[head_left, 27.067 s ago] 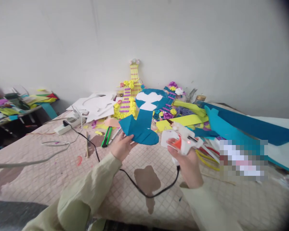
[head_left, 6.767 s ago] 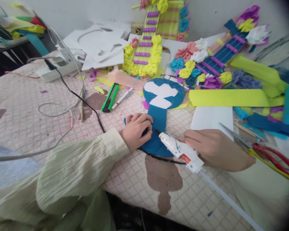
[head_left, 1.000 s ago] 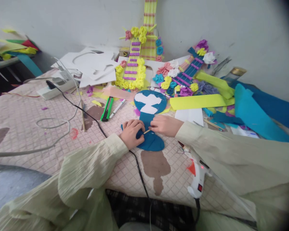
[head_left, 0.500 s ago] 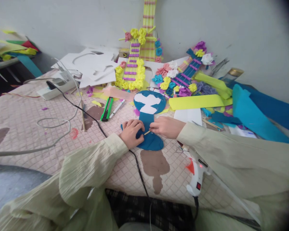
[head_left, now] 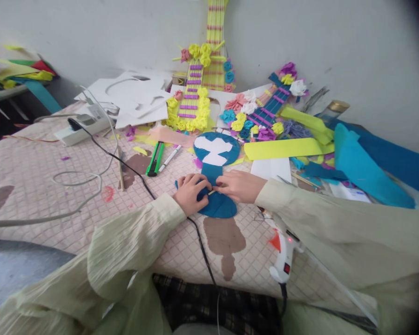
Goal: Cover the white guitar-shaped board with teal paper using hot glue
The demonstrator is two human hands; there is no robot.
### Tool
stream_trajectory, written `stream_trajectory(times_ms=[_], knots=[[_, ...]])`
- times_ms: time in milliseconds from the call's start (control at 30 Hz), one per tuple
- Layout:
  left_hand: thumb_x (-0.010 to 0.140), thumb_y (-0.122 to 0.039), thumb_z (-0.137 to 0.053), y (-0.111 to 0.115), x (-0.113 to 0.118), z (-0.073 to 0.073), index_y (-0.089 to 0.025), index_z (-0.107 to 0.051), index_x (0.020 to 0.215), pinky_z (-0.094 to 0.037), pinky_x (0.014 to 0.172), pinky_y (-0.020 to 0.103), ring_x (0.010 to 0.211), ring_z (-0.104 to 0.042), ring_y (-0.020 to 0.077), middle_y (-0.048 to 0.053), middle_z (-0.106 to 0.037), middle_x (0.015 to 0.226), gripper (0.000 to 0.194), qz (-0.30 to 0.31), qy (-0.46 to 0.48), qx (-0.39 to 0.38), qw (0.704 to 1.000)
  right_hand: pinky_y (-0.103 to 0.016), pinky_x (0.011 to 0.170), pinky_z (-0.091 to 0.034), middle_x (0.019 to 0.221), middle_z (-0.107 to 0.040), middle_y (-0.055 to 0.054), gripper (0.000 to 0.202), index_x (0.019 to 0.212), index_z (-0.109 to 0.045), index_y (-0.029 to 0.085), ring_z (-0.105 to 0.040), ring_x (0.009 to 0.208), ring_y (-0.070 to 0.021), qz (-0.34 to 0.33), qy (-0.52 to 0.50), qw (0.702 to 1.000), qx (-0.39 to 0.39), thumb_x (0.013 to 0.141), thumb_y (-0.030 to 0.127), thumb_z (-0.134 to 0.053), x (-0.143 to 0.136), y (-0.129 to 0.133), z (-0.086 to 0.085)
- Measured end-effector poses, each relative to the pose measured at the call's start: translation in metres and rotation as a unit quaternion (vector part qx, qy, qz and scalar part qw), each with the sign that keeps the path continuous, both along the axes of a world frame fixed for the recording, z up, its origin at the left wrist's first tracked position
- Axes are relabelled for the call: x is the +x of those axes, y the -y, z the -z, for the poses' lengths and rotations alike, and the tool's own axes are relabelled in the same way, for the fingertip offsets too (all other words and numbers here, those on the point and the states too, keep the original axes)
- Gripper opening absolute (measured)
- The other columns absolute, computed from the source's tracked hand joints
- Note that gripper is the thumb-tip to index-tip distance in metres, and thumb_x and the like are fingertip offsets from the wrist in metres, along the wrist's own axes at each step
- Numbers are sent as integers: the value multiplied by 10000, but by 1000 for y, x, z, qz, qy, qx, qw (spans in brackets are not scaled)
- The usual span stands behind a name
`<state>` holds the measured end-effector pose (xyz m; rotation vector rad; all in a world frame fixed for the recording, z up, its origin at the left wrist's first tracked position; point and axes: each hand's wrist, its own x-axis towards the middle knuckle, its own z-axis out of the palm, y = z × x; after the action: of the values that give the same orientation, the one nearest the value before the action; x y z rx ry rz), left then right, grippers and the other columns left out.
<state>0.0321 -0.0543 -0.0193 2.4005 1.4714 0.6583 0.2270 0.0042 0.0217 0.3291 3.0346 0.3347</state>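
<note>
A blue paper-covered shape (head_left: 218, 206) with rounded ends lies on the quilted cloth, white patches showing on its far end. My left hand (head_left: 192, 194) rests on the near left part of it, fingers curled over the blue paper. From the right, my right hand (head_left: 238, 186) pinches a small thin wooden stick (head_left: 212, 191) against the blue surface. The two hands' fingertips are close together. A white hot glue gun (head_left: 282, 256) with a lit red light lies below my right forearm.
A green cutter (head_left: 155, 159) and a white pen (head_left: 169, 158) lie left of the blue shape. A black cable runs under my left wrist. Flower-trimmed paper instruments (head_left: 192, 100), yellow paper (head_left: 282, 148) and a power strip (head_left: 85, 124) sit farther back.
My right hand's fingers have shifted slightly left along the stick, and less of the stick shows. My left hand stays nearly still.
</note>
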Motion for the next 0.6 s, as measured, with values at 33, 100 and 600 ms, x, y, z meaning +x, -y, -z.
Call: stream_trajectory(times_ms=[33, 100, 600], knots=[[689, -229, -492, 0, 0, 0, -227, -576, 894, -303, 849, 411, 1023, -451, 243, 34, -549, 1086, 222, 0, 1, -1, 1000, -319, 632, -301, 958, -605, -85, 254, 1057, -607, 161, -485, 778, -191, -2, -2, 1000, -1, 847, 219, -476, 1, 0, 1], [691, -231, -492, 0, 1, -1, -225, -577, 894, -304, 848, 410, 1024, -449, 243, 35, -547, 1087, 220, 0, 2, -2, 1000, -324, 639, -311, 991, -601, -87, 261, 1067, -604, 161, -485, 794, -195, -7, -6, 1000, -7, 840, 211, -485, 2, 2, 1], [697, -229, -490, 0, -1, -1, -226, -566, 894, -287, 843, 417, 1039, -437, 247, 35, -542, 1097, 211, -1, 6, -9, 1000, -362, 730, -407, 1001, -642, -95, 237, 971, -668, 162, -544, 871, -211, -5, -39, 994, -106, 847, 177, -467, 8, 7, -5]])
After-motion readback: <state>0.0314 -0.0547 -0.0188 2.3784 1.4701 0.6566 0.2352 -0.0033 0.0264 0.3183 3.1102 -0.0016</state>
